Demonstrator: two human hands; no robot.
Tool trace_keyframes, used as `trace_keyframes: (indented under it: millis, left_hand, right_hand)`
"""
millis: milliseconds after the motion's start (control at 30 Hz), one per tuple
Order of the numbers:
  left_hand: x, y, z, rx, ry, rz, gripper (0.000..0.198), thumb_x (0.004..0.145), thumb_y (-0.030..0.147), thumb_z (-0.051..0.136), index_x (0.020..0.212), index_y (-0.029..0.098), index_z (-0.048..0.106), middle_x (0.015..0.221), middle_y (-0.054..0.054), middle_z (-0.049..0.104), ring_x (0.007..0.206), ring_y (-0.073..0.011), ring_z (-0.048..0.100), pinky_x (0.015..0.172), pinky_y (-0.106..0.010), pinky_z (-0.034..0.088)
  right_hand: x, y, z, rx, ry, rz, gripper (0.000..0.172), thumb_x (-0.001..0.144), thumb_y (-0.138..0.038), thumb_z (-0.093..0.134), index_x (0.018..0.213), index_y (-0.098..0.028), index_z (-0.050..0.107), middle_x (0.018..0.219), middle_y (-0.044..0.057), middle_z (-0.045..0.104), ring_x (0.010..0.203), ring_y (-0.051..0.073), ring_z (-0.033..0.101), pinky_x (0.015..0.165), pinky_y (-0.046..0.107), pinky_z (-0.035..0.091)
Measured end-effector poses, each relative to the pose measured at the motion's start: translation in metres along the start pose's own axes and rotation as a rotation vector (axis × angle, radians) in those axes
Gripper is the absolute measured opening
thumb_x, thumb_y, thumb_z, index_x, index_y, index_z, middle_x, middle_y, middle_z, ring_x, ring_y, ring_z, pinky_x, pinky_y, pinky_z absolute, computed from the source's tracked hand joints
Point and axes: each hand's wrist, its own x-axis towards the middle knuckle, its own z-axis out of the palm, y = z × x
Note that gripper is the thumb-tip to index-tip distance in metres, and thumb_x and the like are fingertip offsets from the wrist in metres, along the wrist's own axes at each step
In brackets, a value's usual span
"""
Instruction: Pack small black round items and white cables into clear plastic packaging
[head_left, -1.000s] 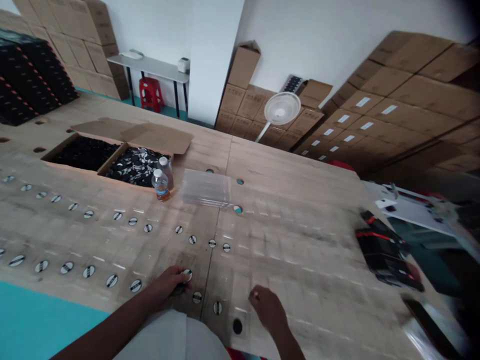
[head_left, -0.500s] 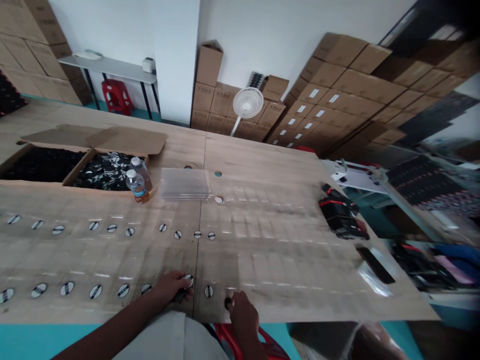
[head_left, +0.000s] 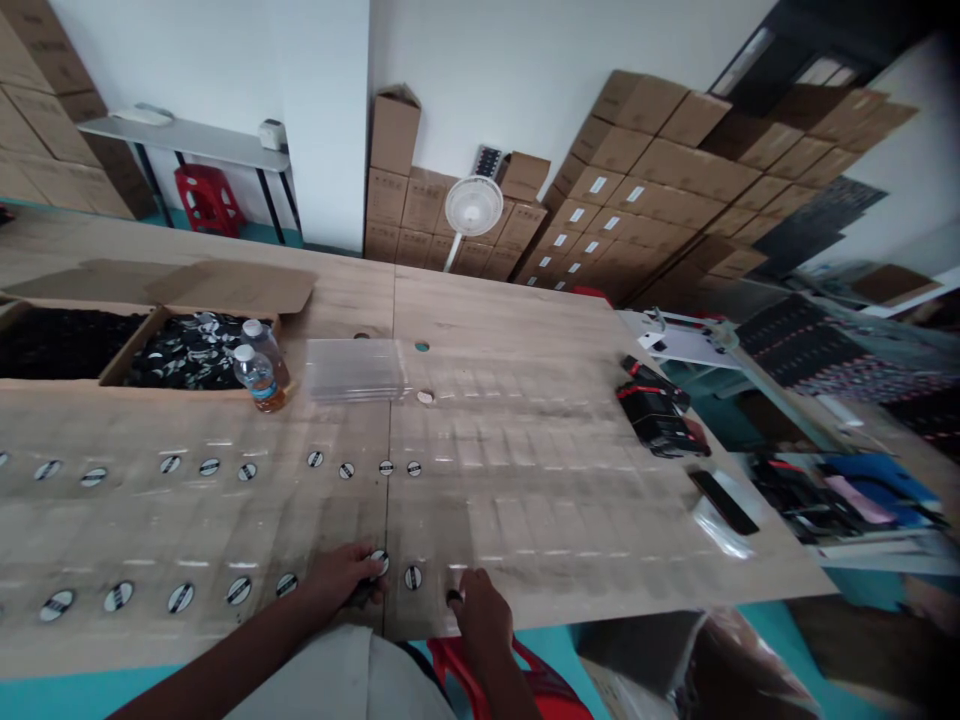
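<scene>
Near the table's front edge, my left hand (head_left: 337, 582) is closed around round discs; a white one with a black band (head_left: 380, 562) shows at its fingertips, and darker ones sit under the fingers. My right hand (head_left: 484, 612), to the right, pinches a small dark disc (head_left: 454, 597) just over the clear plastic sheets (head_left: 525, 535). Between my hands a banded disc (head_left: 413, 577) lies on the plastic. More such discs (head_left: 181, 598) are spaced along the near row at left, and others (head_left: 315, 459) form a second row farther back.
Two open cartons (head_left: 112, 372) of loose discs stand at left, beside two bottles (head_left: 261, 380). A stack of clear sheets (head_left: 352, 370) lies right of them. Black packages (head_left: 656, 415) and a dark phone-like slab (head_left: 724, 502) rest at the right. A red stool (head_left: 547, 690) is below the edge.
The camera view has turned slightly right, so background things appear farther left. Both hands keep nearly the same place and still hold their discs.
</scene>
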Motion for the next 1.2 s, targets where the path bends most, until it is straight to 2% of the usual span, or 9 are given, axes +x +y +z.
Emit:
trace_keyframes:
  millis: [200, 333, 467, 633, 767, 933, 1033, 1100, 1200]
  left_hand:
    - [-0.003, 0.008, 0.005, 0.022, -0.005, -0.006, 0.035, 0.063, 0.05, 0.066, 0.072, 0.018, 0.055, 0.063, 0.0, 0.064, 0.051, -0.0114, 0.054, 0.047, -0.022, 0.034]
    - [-0.003, 0.012, 0.009, 0.039, -0.003, -0.03, 0.04, 0.064, 0.056, 0.066, 0.072, 0.019, 0.053, 0.062, 0.001, 0.061, 0.048, -0.0106, 0.051, 0.045, -0.022, 0.031]
    - [0.002, 0.016, 0.013, 0.089, -0.053, -0.01, 0.041, 0.067, 0.058, 0.063, 0.07, 0.019, 0.053, 0.056, 0.003, 0.056, 0.045, -0.0101, 0.047, 0.044, -0.023, 0.029]
    - [0.017, 0.016, 0.029, 0.167, -0.148, 0.015, 0.039, 0.069, 0.056, 0.062, 0.07, 0.018, 0.056, 0.05, 0.004, 0.053, 0.041, -0.0089, 0.04, 0.042, -0.024, 0.026]
    - [0.037, 0.021, 0.052, 0.118, -0.097, 0.081, 0.035, 0.071, 0.051, 0.062, 0.074, 0.017, 0.058, 0.05, 0.005, 0.055, 0.04, -0.0086, 0.042, 0.043, -0.023, 0.026]
    - [0.056, 0.03, 0.084, -0.172, 0.213, 0.092, 0.025, 0.063, 0.038, 0.06, 0.075, 0.016, 0.058, 0.054, 0.003, 0.058, 0.043, -0.0093, 0.046, 0.042, -0.022, 0.029]
    - [0.058, 0.027, 0.101, -0.327, 0.33, 0.109, 0.033, 0.059, 0.034, 0.061, 0.086, 0.014, 0.06, 0.061, 0.001, 0.063, 0.047, -0.0102, 0.051, 0.045, -0.022, 0.034]
    - [0.058, 0.022, 0.111, -0.354, 0.384, 0.114, 0.04, 0.057, 0.032, 0.065, 0.092, 0.014, 0.06, 0.067, -0.001, 0.066, 0.048, -0.0102, 0.053, 0.045, -0.022, 0.035]
    - [0.065, 0.018, 0.123, -0.368, 0.412, 0.162, 0.046, 0.061, 0.034, 0.067, 0.101, 0.016, 0.056, 0.073, -0.003, 0.07, 0.047, -0.0103, 0.055, 0.043, -0.021, 0.032]
  right_hand:
    - [0.004, -0.003, -0.003, 0.004, 0.045, -0.01, 0.017, 0.091, -0.02, 0.046, 0.097, -0.021, 0.062, 0.102, 0.007, 0.066, 0.092, 0.017, 0.066, 0.073, 0.025, 0.042]
    - [0.0, -0.005, -0.009, 0.021, 0.035, -0.001, 0.017, 0.085, -0.019, 0.054, 0.099, -0.022, 0.062, 0.103, 0.005, 0.066, 0.092, 0.017, 0.065, 0.073, 0.024, 0.042]
    - [-0.012, -0.007, -0.028, 0.307, 0.048, 0.069, 0.008, 0.081, -0.024, 0.058, 0.084, -0.021, 0.064, 0.089, 0.004, 0.067, 0.081, 0.017, 0.064, 0.069, 0.025, 0.041]
    - [-0.008, -0.03, -0.044, 0.674, 0.023, -0.07, 0.03, 0.087, -0.042, 0.046, 0.078, -0.019, 0.064, 0.066, -0.001, 0.064, 0.063, 0.014, 0.057, 0.06, 0.024, 0.041]
    - [0.03, -0.039, -0.052, 0.759, -0.021, -0.232, 0.026, 0.083, -0.035, 0.048, 0.07, -0.018, 0.062, 0.059, -0.003, 0.06, 0.055, 0.013, 0.053, 0.054, 0.022, 0.039]
    - [0.12, -0.015, -0.082, 0.605, 0.06, -0.283, 0.027, 0.087, -0.03, 0.044, 0.072, -0.018, 0.063, 0.072, 0.003, 0.066, 0.071, 0.015, 0.058, 0.064, 0.023, 0.038]
    - [0.166, -0.004, -0.1, 0.526, 0.043, -0.317, 0.019, 0.081, -0.021, 0.052, 0.068, -0.017, 0.064, 0.075, 0.007, 0.068, 0.078, 0.018, 0.06, 0.067, 0.025, 0.036]
    - [0.18, 0.0, -0.109, 0.493, 0.016, -0.36, 0.017, 0.078, -0.015, 0.054, 0.064, -0.016, 0.065, 0.075, 0.01, 0.068, 0.079, 0.019, 0.06, 0.067, 0.026, 0.036]
    - [0.174, 0.006, -0.113, 0.5, -0.021, -0.452, 0.024, 0.083, -0.02, 0.05, 0.066, -0.015, 0.067, 0.074, 0.009, 0.068, 0.074, 0.018, 0.059, 0.064, 0.026, 0.035]
